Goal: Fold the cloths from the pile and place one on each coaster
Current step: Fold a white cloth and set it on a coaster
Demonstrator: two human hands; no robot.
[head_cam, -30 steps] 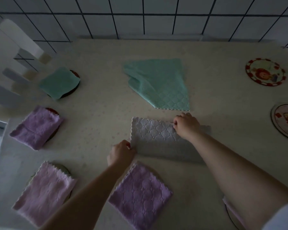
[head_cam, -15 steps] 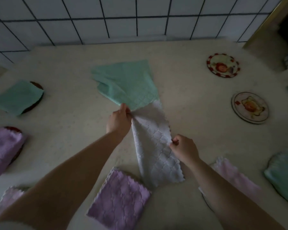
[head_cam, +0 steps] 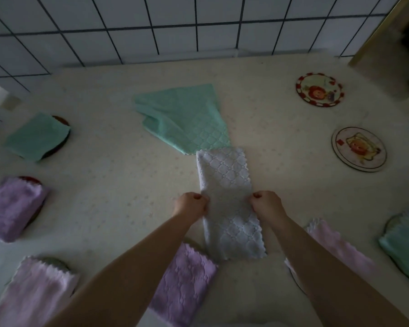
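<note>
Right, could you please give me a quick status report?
Left hand and right hand pinch long white quilted cloth mid-length. Unfolded teal cloth touches its far end. Two picture coasters bare.

White tiled wall (head_cam: 175,22) (dark grout) behind a cream table (head_cam: 104,175).

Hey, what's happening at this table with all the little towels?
A person is folding cloths and laying them on coasters. Both hands, left hand and right hand, pinch the long edges of a white cloth folded into a strip on the table. A green cloth waits unfolded behind it. Folded cloths already cover several coasters, while two picture coasters on the right are bare.
</note>
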